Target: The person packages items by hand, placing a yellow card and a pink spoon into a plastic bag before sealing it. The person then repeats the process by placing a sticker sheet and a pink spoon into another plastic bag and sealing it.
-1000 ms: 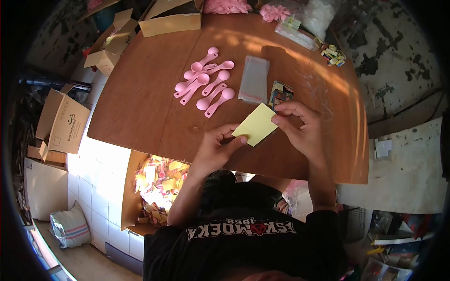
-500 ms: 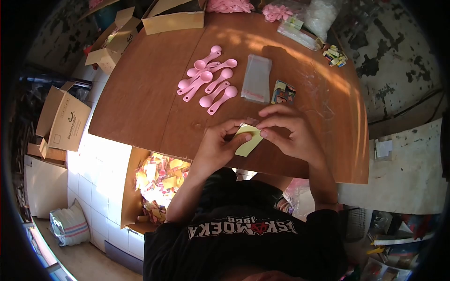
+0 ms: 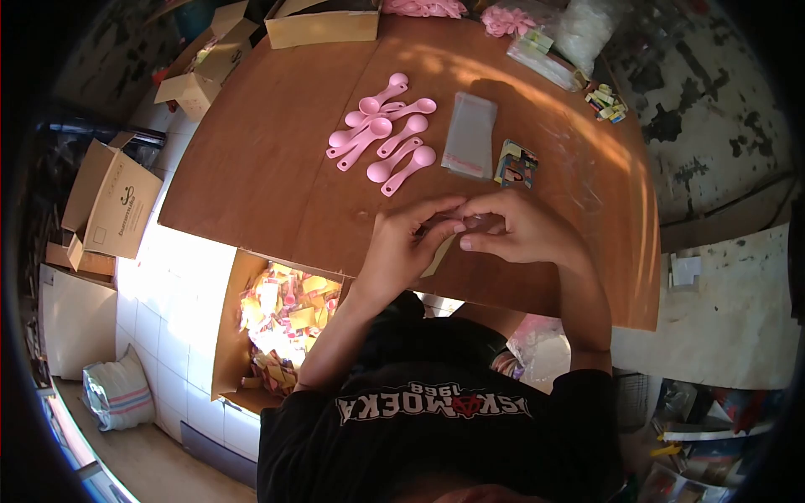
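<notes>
My left hand [image 3: 401,247] and my right hand [image 3: 524,228] meet over the table's near edge. Between their fingertips is a small clear plastic packet, mostly hidden by the fingers. A strip of yellow card [image 3: 439,258] shows below the fingers of my left hand. My right thumb and fingers pinch at the packet's upper end. Beyond my hands lie several pink spoons [image 3: 408,171] in a loose group. A stack of clear plastic sleeves [image 3: 470,138] lies right of them, and a small pile of printed cards [image 3: 516,164] is nearest my right hand.
The brown table [image 3: 277,168] carries an open cardboard box [image 3: 323,29], pink pieces [image 3: 506,21], plastic bags [image 3: 579,33] and small yellow-green items [image 3: 605,102] at its far side. Below the left near edge, a carton [image 3: 236,335] holds many packets. More boxes [image 3: 126,205] stand at left.
The fingers of both hands have closed in around the packet, and the yellow card is now largely covered. The whole view has shifted slightly.
</notes>
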`<control>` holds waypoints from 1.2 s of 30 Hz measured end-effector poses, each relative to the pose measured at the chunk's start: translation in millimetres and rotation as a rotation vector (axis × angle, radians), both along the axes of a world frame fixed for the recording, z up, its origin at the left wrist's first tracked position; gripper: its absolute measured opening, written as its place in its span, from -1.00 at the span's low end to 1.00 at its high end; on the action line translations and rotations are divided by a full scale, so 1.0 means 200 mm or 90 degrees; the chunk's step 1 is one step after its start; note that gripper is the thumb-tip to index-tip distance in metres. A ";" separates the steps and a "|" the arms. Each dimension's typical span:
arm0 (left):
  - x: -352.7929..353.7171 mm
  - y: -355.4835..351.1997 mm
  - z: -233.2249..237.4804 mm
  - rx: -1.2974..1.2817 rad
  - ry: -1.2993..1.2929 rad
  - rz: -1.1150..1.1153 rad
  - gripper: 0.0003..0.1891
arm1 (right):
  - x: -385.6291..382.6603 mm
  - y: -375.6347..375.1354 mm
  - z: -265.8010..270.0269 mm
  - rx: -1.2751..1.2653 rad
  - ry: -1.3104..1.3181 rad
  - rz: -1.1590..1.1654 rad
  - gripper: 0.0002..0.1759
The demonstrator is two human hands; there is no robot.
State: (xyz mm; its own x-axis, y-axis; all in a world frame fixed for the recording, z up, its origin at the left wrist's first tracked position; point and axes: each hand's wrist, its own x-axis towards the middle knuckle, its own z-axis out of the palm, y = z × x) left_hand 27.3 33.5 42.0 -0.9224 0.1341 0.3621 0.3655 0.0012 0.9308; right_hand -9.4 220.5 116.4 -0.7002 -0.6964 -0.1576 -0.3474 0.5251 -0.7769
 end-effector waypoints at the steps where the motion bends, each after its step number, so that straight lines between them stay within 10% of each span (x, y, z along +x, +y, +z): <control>1: 0.00 -0.01 -0.01 0.002 0.000 0.003 -0.71 | -0.01 -0.01 -0.01 0.002 0.000 0.003 -0.79; 7: -0.01 -0.09 -0.04 -0.081 0.070 0.021 -0.54 | -0.07 -0.09 -0.13 0.013 0.214 0.044 -0.75; 13: 0.01 -0.24 -0.16 -0.017 -0.069 0.087 -0.48 | -0.32 -0.18 -0.15 -0.208 -0.137 0.060 -0.79; 20: 0.05 -0.32 -0.17 -0.046 -0.146 0.104 -0.48 | -0.89 -0.31 -0.44 0.042 0.465 -0.116 -0.76; 30: 0.06 -0.30 -0.15 -0.008 -0.164 0.074 -0.50 | -1.04 -0.45 -0.41 0.380 0.603 0.072 -0.80; 36: 0.07 -0.29 -0.17 0.042 -0.159 0.052 -0.51 | -0.96 -0.31 -0.31 0.321 0.695 0.044 -0.75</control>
State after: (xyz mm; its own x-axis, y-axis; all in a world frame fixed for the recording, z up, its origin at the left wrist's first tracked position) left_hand 41.1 -24.6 8.4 -0.9910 0.0396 0.1275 0.1258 -0.0429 0.9911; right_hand -201.8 159.0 54.3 -0.5978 -0.7680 0.2297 -0.7332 0.6397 0.2306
